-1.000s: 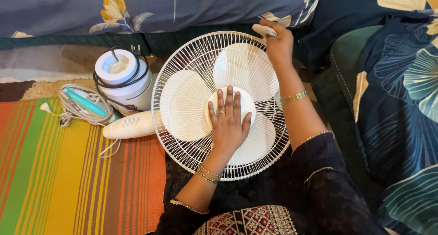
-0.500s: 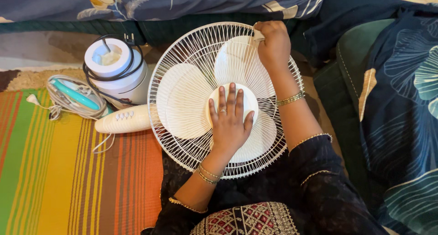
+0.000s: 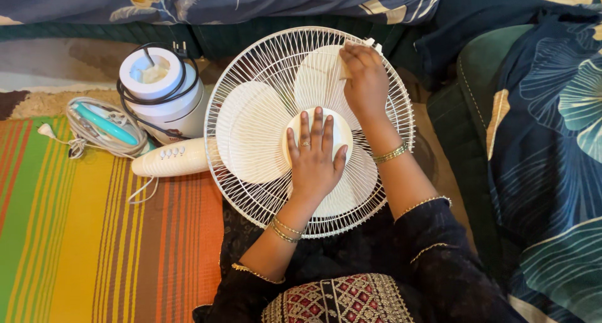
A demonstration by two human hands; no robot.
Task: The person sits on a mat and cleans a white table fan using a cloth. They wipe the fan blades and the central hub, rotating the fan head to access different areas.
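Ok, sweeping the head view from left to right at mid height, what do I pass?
Striped mat → coiled white cable with a teal tool → white round base wrapped in black cord → fan's white control neck → fan grille → left hand on the hub → right hand → floral cushion.

right hand (image 3: 364,84) with cloth (image 3: 357,56) slid from grille rim inward over fan grille (image 3: 251,78)
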